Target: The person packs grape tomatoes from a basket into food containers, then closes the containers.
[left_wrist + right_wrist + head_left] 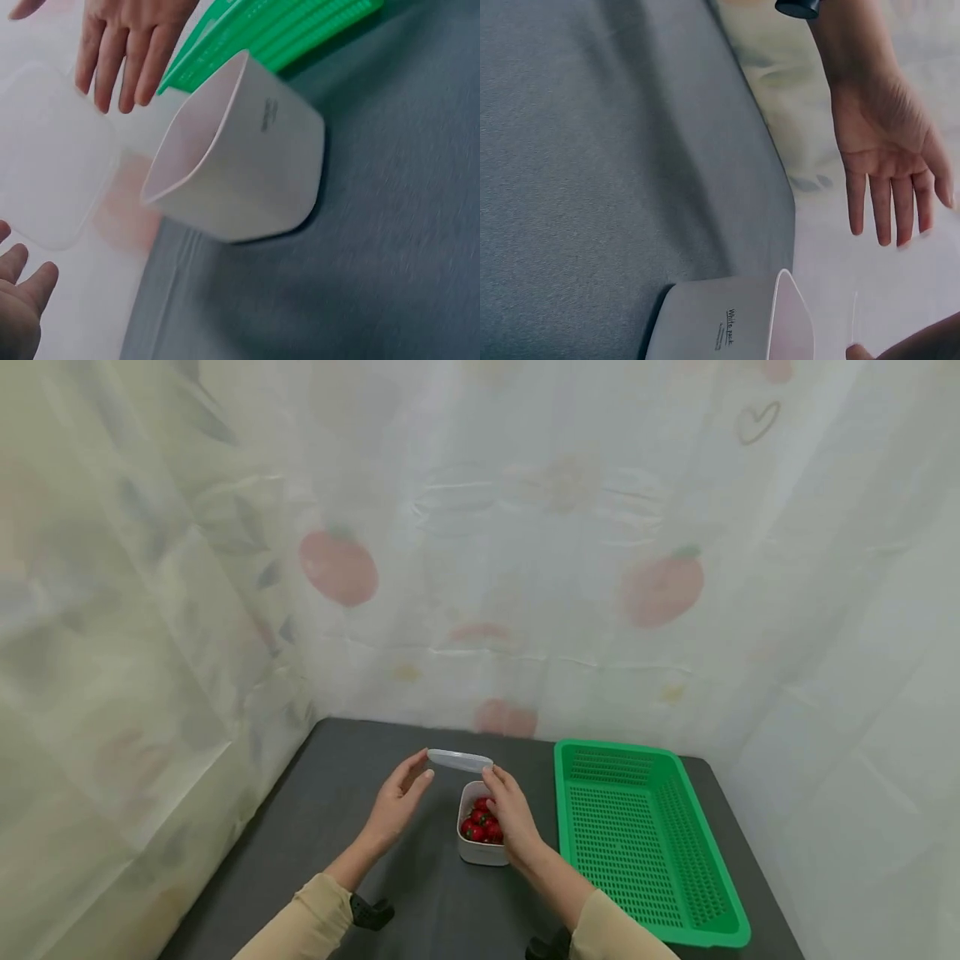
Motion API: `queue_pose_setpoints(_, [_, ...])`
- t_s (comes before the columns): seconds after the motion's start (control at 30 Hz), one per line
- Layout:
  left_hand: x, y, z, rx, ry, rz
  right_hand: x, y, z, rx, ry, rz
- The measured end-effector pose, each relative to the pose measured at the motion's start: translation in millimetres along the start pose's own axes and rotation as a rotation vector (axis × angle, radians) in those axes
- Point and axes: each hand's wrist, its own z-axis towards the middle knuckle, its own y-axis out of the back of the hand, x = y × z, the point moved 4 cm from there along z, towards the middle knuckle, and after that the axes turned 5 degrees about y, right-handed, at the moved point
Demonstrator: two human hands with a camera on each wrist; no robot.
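A flat translucent lid (459,761) is raised above a white plastic box (483,857). My left hand (393,806) is at the lid's left edge, thumb spread apart. At the lid's right end, my right hand (512,810) touches it with its fingertips. In the right wrist view, the fingers of the left hand (889,154) are straight. Straight fingers also show on the right hand (131,49) in the left wrist view, near the lid (52,157). Glossy red fruits (480,821) with green tops lie in the box; their exact kind is unclear.
A green perforated plastic basket (655,937) stands to the right of the box on the dark grey table (360,768). Printed curtain sheeting (480,568) hangs behind the table and along both sides.
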Motion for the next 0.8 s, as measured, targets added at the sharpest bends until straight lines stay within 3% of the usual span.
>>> queue_pose_setpoints(0.17, [3.8, -19.6, -1.7, 0.005, 0.022, -0.048, 0.5, 10.0, -7.3, -0.135, 0.033, -0.079])
queue_pose_setpoints(0.3, [8.9, -32.5, -2.2, -0.013, 0.01, -0.101, -6.4, 14.9, -13.0, -0.211, 0.045, -0.075])
queue_pose_setpoints(0.47, [11.7, -44.0, -4.3, -0.065, -0.015, -0.102, -17.5, 19.1, -20.2, -0.249, 0.064, -0.037])
queue_pose_setpoints(0.8, [24.0, -54.9, -14.0, -0.105, 0.022, -0.144, -35.5, 26.3, -30.8, -0.326, 0.072, -0.055])
